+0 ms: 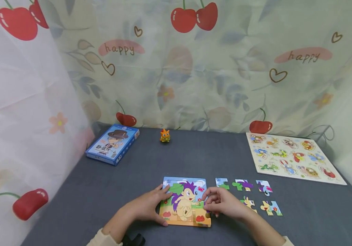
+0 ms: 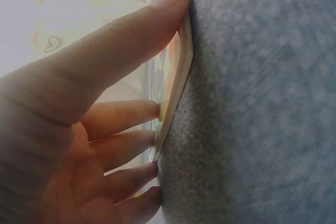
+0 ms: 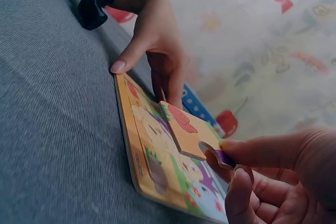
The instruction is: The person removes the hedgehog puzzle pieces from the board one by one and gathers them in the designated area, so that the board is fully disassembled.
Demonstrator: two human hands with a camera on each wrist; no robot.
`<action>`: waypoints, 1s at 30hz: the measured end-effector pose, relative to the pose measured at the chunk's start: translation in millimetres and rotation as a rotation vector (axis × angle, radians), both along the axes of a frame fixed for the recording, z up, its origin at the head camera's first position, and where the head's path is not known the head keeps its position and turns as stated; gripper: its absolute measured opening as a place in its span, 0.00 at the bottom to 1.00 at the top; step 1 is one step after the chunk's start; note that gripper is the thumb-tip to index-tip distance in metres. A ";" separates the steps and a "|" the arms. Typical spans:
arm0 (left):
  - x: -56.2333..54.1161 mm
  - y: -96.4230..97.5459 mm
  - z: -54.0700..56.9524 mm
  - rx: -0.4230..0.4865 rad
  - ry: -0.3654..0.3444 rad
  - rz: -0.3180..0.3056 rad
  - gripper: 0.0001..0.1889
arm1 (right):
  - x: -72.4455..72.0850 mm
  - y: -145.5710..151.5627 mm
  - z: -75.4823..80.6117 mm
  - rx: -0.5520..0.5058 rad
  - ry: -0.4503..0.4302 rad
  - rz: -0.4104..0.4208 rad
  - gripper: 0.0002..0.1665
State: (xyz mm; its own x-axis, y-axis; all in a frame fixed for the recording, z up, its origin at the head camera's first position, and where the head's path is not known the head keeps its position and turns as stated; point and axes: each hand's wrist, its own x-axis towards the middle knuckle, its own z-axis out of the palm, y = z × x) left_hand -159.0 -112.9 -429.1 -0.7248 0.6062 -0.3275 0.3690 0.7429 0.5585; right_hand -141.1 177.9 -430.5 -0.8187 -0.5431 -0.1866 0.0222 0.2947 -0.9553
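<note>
A wooden jigsaw board [image 1: 186,223] with a purple-spined hedgehog picture lies flat in front of me. My left hand [image 1: 149,205] rests against its left side, thumb at the near left corner and fingers spread along the edge; the left wrist view shows those fingers [image 2: 126,119] fairly straight. My right hand [image 1: 225,203] is over the board's right edge. It pinches a puzzle piece [image 3: 186,129] between thumb and fingers; the piece, with a red shape and a purple bit beside a notch, is tilted over the board in the right wrist view.
Several loose puzzle pieces [image 1: 269,207] lie right of the board, partly behind my right hand. Farther back are a blue box [image 1: 112,143], a small orange toy figure [image 1: 165,135] and an insect puzzle board [image 1: 292,157]. A printed curtain [image 1: 200,85] stands behind the table.
</note>
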 end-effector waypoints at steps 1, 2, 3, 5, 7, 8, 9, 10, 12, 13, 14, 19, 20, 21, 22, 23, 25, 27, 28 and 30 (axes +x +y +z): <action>-0.2 0.1 -0.3 -0.001 -0.001 0.002 0.44 | 1.4 2.9 -0.1 0.008 0.002 -0.005 0.16; -0.4 0.2 -0.4 -0.001 -0.003 0.003 0.44 | 2.7 5.8 -0.4 0.015 0.003 -0.010 0.16; -0.5 0.4 -0.5 0.000 -0.004 0.004 0.44 | 4.2 9.0 -0.4 0.021 0.001 -0.018 0.16; -0.6 0.7 0.1 0.002 -0.008 0.005 0.44 | 6.9 15.6 -0.7 0.035 0.002 -0.031 0.17; -0.7 0.8 0.3 0.004 -0.009 0.003 0.44 | 9.6 22.5 -0.9 0.044 0.004 -0.039 0.17; -0.8 0.8 0.6 0.006 -0.009 0.001 0.44 | 11.0 26.0 -1.1 0.046 0.003 -0.040 0.17; -0.8 0.6 0.9 0.008 -0.010 -0.001 0.44 | 12.3 29.5 -1.4 0.047 0.002 -0.040 0.17; -0.9 0.3 1.1 0.009 -0.010 -0.004 0.44 | 13.4 32.8 -1.9 0.046 0.001 -0.038 0.17; -0.8 -0.3 1.2 0.010 -0.007 -0.008 0.44 | 15.6 39.4 -3.1 0.044 -0.010 -0.039 0.17; -0.7 -0.6 1.2 0.009 -0.007 -0.009 0.44 | 16.7 42.4 -3.8 0.042 -0.015 -0.036 0.17; -0.6 -0.9 1.3 0.008 -0.006 -0.010 0.44 | 17.7 45.5 -4.4 0.039 -0.027 -0.038 0.17; -0.4 -1.3 -0.3 0.008 -0.008 -0.010 0.44 | 24.2 57.3 -8.3 0.035 -0.040 -0.046 0.18; -0.3 -1.3 -0.4 0.010 -0.010 -0.009 0.44 | 25.7 59.1 -8.9 0.037 -0.040 -0.054 0.18; -0.4 -1.4 -0.9 0.011 -0.010 -0.010 0.44 | 27.0 60.8 -9.7 0.039 -0.038 -0.059 0.18; -0.6 -1.3 -1.1 0.011 -0.010 -0.009 0.44 | 28.3 62.4 -10.4 0.041 -0.041 -0.068 0.19; -0.6 -1.4 -1.2 0.012 -0.008 -0.010 0.44 | 29.4 64.0 -11.0 0.043 -0.047 -0.077 0.19; -0.8 -1.5 -1.0 0.012 -0.005 -0.012 0.44 | 31.5 66.5 -12.4 0.041 -0.059 -0.088 0.19; -1.0 -1.6 -1.0 0.012 -0.003 -0.014 0.44 | 33.2 68.6 -14.1 0.039 -0.069 -0.092 0.19; -0.9 -1.5 -0.8 0.012 -0.003 -0.013 0.44 | 34.1 69.5 -15.0 0.038 -0.073 -0.091 0.19; -0.8 -1.5 -0.4 0.013 -0.003 -0.015 0.44 | 35.5 71.1 -16.3 0.044 -0.089 -0.096 0.18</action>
State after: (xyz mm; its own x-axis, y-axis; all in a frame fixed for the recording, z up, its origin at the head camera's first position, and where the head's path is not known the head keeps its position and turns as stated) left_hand -159.8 -114.4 -429.4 -0.7148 0.6209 -0.3218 0.3779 0.7301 0.5694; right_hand -105.6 248.9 -446.8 -0.8458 -0.4525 -0.2826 0.1363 0.3288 -0.9345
